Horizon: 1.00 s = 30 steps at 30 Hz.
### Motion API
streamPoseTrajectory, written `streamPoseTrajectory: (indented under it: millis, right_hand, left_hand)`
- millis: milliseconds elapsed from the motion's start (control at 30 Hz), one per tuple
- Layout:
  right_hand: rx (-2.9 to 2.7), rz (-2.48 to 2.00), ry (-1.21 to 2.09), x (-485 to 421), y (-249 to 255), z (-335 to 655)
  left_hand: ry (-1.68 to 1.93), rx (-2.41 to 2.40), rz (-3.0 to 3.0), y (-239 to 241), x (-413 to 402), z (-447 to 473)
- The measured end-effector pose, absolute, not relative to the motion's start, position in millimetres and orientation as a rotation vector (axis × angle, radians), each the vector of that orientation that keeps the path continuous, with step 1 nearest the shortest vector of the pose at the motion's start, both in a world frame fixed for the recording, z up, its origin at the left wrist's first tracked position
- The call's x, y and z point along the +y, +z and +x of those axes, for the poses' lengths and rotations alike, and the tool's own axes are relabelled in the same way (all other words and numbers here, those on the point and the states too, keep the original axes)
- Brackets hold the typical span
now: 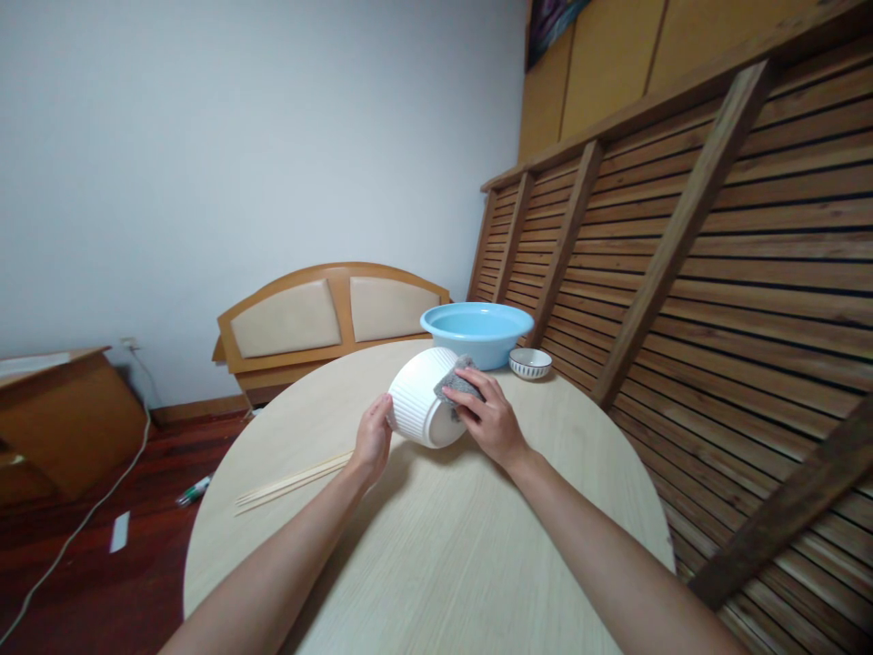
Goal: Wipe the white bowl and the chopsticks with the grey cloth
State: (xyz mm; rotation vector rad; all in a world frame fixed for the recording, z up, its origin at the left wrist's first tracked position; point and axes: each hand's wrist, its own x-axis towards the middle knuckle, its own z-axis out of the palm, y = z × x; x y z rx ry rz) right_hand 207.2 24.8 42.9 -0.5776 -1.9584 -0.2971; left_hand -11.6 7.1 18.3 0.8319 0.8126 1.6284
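My left hand [373, 438] grips a white ribbed bowl [417, 400], tilted on its side just above the round wooden table [436, 546]. My right hand [489, 420] presses a grey cloth [458, 380] against the outside of the bowl near its base, fingers closed over the cloth. A pair of wooden chopsticks [293, 480] lies on the table to the left of my left hand.
A light blue basin [476, 332] stands at the table's far edge, with a small patterned white bowl [530, 363] to its right. A slatted wooden panel [716, 273] leans along the right. A headboard [327, 314] stands by the wall; a cable and marker lie on the floor at left.
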Motion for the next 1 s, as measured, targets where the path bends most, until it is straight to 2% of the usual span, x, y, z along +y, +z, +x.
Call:
streamPoseTrajectory:
  millis: [367, 1000]
  right_hand:
    - [-1.927, -0.713, -0.226, 31, 35, 212]
    - [-1.848, -0.898, 0.111, 42, 25, 222]
  left_hand:
    - [1.624, 0.819, 0.863, 16, 8, -15]
    - [1.647, 0.811, 0.771, 11, 14, -19]
